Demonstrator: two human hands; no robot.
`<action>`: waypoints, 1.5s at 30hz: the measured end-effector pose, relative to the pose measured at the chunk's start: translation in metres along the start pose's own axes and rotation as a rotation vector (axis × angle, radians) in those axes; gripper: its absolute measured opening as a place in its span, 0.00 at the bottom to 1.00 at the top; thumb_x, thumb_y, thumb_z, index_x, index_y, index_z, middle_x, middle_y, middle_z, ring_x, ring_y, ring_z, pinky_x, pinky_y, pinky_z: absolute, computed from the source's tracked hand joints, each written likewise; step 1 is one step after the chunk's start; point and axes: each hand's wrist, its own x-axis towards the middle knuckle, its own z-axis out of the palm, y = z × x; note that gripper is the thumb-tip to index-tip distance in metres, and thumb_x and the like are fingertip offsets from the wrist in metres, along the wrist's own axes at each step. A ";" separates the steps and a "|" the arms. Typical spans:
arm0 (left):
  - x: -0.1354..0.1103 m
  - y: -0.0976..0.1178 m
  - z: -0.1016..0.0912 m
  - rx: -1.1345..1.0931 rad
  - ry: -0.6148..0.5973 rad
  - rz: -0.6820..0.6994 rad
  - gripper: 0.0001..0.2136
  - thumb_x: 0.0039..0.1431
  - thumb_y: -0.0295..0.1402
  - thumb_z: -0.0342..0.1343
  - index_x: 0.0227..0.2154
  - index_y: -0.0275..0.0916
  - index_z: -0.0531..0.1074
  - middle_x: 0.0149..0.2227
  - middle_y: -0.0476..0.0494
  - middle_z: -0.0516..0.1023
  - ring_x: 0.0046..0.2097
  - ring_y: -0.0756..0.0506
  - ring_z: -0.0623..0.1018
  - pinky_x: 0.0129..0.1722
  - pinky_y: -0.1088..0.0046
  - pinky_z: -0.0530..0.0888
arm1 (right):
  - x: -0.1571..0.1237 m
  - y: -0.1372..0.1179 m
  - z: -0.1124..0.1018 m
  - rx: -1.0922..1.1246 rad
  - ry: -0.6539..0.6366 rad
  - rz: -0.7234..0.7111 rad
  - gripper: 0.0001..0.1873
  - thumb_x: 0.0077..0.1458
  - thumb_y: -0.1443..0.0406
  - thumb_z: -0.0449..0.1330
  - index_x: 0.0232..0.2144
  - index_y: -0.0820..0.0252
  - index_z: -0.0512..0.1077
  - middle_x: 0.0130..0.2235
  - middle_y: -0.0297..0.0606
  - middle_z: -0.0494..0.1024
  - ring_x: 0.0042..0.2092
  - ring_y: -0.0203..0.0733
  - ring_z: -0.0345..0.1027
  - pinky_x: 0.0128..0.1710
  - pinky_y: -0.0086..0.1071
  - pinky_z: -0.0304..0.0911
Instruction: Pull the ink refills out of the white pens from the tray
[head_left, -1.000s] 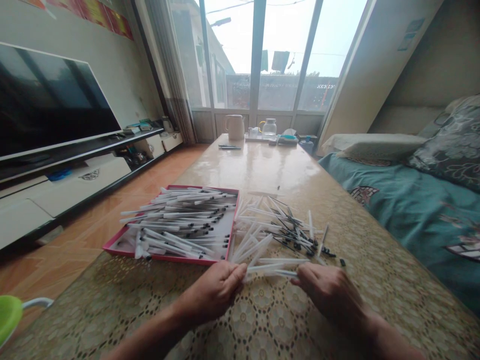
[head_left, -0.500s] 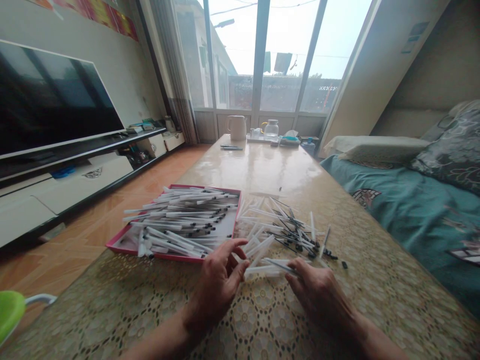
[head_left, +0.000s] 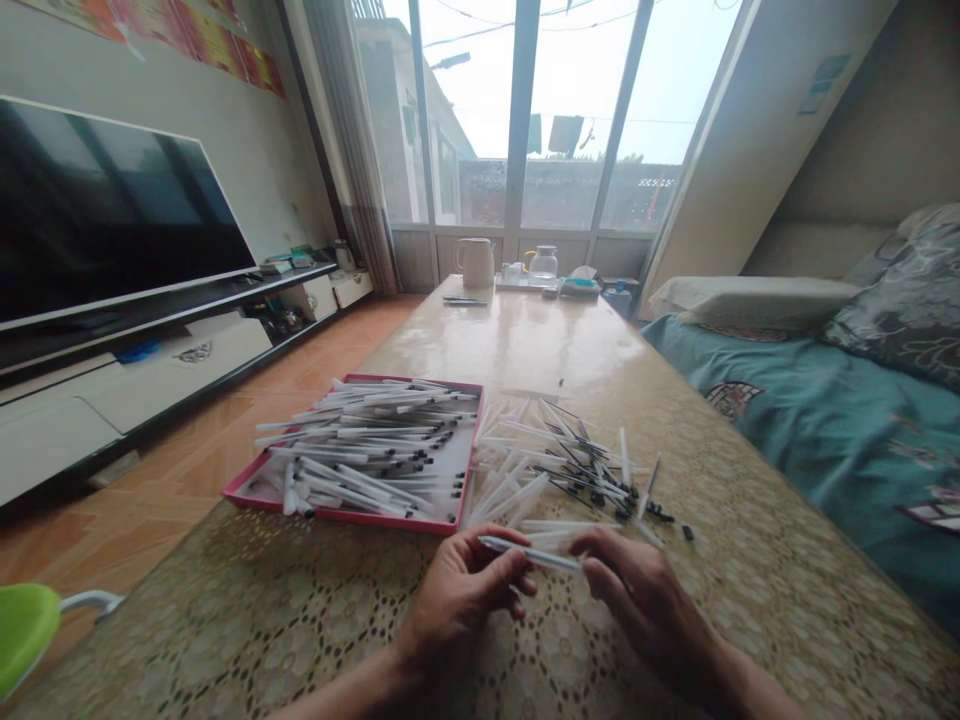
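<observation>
My left hand [head_left: 457, 605] and right hand [head_left: 637, 600] pinch one clear pen barrel [head_left: 529, 553] between closed fingers above the surface [head_left: 750, 560]. The pink tray [head_left: 247, 487] holds many finished pens; a loose pile of parts [head_left: 562, 465] remains beside it.

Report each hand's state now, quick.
Left hand: closed on one end of the pen barrel.
Right hand: closed on its other end.

At upper left we see a dark television [head_left: 112, 220]; at the table's far end stand a white jug [head_left: 475, 262] and a glass teapot [head_left: 541, 264] (near the window). A teal sofa [head_left: 825, 420] fills the right.
</observation>
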 end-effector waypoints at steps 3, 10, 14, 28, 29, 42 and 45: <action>0.001 0.002 -0.005 -0.071 0.077 0.010 0.10 0.44 0.31 0.65 0.29 0.32 0.74 0.23 0.46 0.77 0.24 0.52 0.74 0.20 0.81 0.69 | -0.002 0.005 -0.006 0.162 0.027 0.163 0.20 0.63 0.58 0.40 0.24 0.59 0.63 0.19 0.29 0.62 0.21 0.32 0.58 0.22 0.25 0.55; 0.004 0.005 -0.010 -0.077 0.125 0.015 0.09 0.44 0.31 0.65 0.29 0.32 0.75 0.24 0.45 0.78 0.24 0.52 0.74 0.21 0.82 0.69 | -0.002 0.014 -0.002 0.253 0.006 0.187 0.18 0.61 0.57 0.44 0.25 0.59 0.63 0.20 0.29 0.62 0.22 0.32 0.56 0.22 0.24 0.54; 0.004 0.004 -0.010 -0.063 0.124 0.016 0.09 0.43 0.31 0.65 0.28 0.32 0.75 0.23 0.44 0.78 0.23 0.52 0.74 0.21 0.81 0.69 | -0.003 0.017 -0.002 0.205 -0.007 0.132 0.16 0.61 0.59 0.45 0.25 0.59 0.62 0.21 0.29 0.62 0.22 0.32 0.56 0.22 0.24 0.53; 0.005 0.004 -0.013 -0.069 0.124 0.015 0.09 0.45 0.30 0.65 0.29 0.32 0.75 0.23 0.45 0.76 0.24 0.52 0.74 0.23 0.80 0.69 | -0.002 0.017 -0.003 0.049 0.049 0.081 0.13 0.61 0.61 0.45 0.29 0.58 0.65 0.21 0.30 0.67 0.23 0.33 0.62 0.24 0.25 0.57; 0.005 0.004 -0.013 -0.072 0.126 0.014 0.09 0.44 0.30 0.65 0.29 0.32 0.75 0.24 0.45 0.76 0.24 0.52 0.74 0.23 0.80 0.69 | -0.002 0.017 -0.002 0.052 0.055 0.095 0.10 0.60 0.61 0.47 0.32 0.58 0.65 0.21 0.29 0.68 0.22 0.33 0.62 0.24 0.25 0.57; 0.005 0.003 -0.013 -0.076 0.111 0.023 0.09 0.45 0.30 0.64 0.30 0.32 0.75 0.24 0.45 0.77 0.25 0.52 0.75 0.24 0.80 0.69 | -0.001 0.017 -0.003 0.037 0.006 0.127 0.10 0.60 0.59 0.47 0.39 0.58 0.62 0.20 0.28 0.68 0.21 0.33 0.61 0.22 0.25 0.56; 0.005 0.004 -0.012 -0.066 0.116 0.019 0.09 0.44 0.31 0.65 0.29 0.32 0.75 0.24 0.45 0.77 0.24 0.52 0.75 0.23 0.80 0.69 | -0.001 0.018 -0.001 0.018 0.024 0.079 0.14 0.61 0.60 0.44 0.30 0.58 0.64 0.19 0.29 0.68 0.21 0.33 0.61 0.23 0.25 0.56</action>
